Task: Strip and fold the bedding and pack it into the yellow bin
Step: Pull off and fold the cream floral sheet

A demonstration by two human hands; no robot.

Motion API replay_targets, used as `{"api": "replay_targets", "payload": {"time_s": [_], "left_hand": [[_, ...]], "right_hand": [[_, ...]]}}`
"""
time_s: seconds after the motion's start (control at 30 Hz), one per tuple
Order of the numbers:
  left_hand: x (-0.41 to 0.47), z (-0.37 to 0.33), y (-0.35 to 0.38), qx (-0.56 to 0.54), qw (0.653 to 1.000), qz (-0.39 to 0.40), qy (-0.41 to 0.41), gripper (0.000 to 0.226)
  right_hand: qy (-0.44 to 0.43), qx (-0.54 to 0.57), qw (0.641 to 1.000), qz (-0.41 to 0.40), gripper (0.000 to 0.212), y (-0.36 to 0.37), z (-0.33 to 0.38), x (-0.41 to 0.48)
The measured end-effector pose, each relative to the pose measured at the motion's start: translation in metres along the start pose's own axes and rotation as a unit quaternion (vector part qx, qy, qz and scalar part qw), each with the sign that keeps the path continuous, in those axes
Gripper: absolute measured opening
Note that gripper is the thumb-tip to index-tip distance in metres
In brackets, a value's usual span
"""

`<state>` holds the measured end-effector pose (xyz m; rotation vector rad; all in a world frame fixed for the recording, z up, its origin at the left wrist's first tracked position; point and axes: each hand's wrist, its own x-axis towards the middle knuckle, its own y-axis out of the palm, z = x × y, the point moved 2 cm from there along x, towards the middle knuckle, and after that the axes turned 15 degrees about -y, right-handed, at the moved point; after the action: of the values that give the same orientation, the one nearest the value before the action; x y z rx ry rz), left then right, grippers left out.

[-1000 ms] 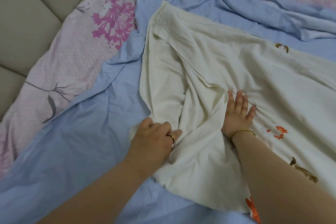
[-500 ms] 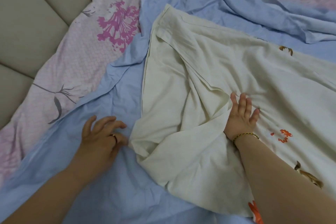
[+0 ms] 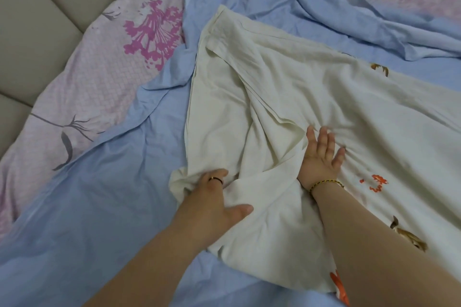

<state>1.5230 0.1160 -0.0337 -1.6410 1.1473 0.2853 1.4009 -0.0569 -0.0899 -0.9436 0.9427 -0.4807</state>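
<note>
Cream sheet point(image 3: 274, 82) is spread, rumpled, over a blue sheet point(image 3: 99, 207) on the bed. Its bunched near-left corner is gripped by the left hand point(image 3: 214, 197), fingers curled into the folds. The right hand point(image 3: 320, 157) is laid flat on it, fingers straight and spread. A pink floral cover point(image 3: 87, 82) is seen beside a padded headboard point(image 3: 37, 7).

Bed, pink floral sheet point(image 3: 99, 82) directly on it
</note>
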Motion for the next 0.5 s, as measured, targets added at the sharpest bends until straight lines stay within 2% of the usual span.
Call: {"api": "replay_targets", "payload": {"time_s": [0.13, 0.23, 0.3, 0.4, 0.5], "left_hand": [[-0.010, 0.006, 0.000, 0.203, 0.977, 0.060, 0.038, 0.043], [-0.028, 0.013, -0.002, 0.299, 0.952, 0.013, 0.060, 0.041], [-0.038, 0.017, -0.003, 0.285, 0.948, -0.070, 0.122, 0.040], [-0.056, 0.036, 0.009, 0.190, 0.951, -0.149, 0.191, 0.043], [-0.071, 0.046, 0.029, 0.163, 0.950, -0.150, 0.222, 0.041]], "right_hand": [[-0.005, 0.006, 1.000, -0.001, 0.067, -0.002, 0.001, -0.001], [-0.009, 0.023, 1.000, -0.004, 0.068, -0.001, 0.000, -0.001], [-0.009, 0.024, 1.000, -0.009, 0.068, 0.000, 0.000, -0.001], [-0.011, 0.024, 1.000, -0.017, 0.068, 0.000, -0.001, 0.000], [-0.011, 0.025, 0.999, -0.019, 0.068, 0.000, 0.000, -0.001]]}}
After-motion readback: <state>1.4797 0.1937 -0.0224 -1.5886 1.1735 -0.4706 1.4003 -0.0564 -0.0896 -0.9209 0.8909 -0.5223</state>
